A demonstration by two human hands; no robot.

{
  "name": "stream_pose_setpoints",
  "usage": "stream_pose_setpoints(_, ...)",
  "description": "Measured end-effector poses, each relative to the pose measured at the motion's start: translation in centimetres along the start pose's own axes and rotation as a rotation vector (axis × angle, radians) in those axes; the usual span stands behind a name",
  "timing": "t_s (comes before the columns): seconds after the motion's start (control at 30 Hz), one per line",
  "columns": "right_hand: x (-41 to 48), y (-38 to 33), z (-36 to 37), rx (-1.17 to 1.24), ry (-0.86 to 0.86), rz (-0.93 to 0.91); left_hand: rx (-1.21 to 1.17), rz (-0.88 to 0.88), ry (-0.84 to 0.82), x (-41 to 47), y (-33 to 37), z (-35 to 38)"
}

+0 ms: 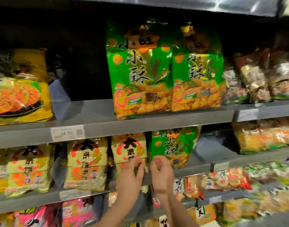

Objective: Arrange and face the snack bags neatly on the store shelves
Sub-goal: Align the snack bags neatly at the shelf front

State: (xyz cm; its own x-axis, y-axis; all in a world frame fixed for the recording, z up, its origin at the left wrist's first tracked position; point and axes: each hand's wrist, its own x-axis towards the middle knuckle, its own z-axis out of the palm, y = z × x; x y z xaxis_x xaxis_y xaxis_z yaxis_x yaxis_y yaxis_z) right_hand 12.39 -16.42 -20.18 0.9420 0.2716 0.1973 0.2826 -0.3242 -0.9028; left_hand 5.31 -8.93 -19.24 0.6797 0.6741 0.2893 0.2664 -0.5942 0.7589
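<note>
On the second shelf a small green snack bag (175, 148) stands next to a cream bag with a red circle (129, 148). My right hand (161, 176) pinches the green bag's lower left corner with curled fingers. My left hand (130, 176) rests its fingers against the lower part of the cream bag. On the shelf above, two larger green bags (140, 76) (197, 76) stand side by side, facing forward. The view is blurred by motion.
A yellow bag (17, 86) stands at the upper shelf's left, with a dark gap between it and the green bags. More cream bags (86, 163) fill the second shelf's left. Mixed bags (261, 79) crowd the right. A grey shelf edge (140, 126) carries a price tag (66, 132).
</note>
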Motion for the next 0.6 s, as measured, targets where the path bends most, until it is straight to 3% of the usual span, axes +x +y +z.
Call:
stream_pose_setpoints(0.23, 6.6, 5.6, -6.7, 0.176, 0.152, 0.2, 0.092, -0.19, 0.006, 0.8, 3.5, 7.6)
stream_pose_setpoints(0.33, 9.0, 8.0, -8.4, 0.17, 0.055, 0.304, 0.166, -0.314, 0.002, 1.8, 4.2, 9.5)
stream_pose_setpoints(0.47, 10.5, 9.3, -9.2, 0.113, -0.149, 0.316, 0.061, -0.468, 0.128, 3.1, 4.6, 10.5)
stream_pose_setpoints(0.6, 12.0, 10.2, -10.1, 0.096, -0.118, 0.292, 0.106, -0.479, 0.112, 3.8, 4.6, 10.5)
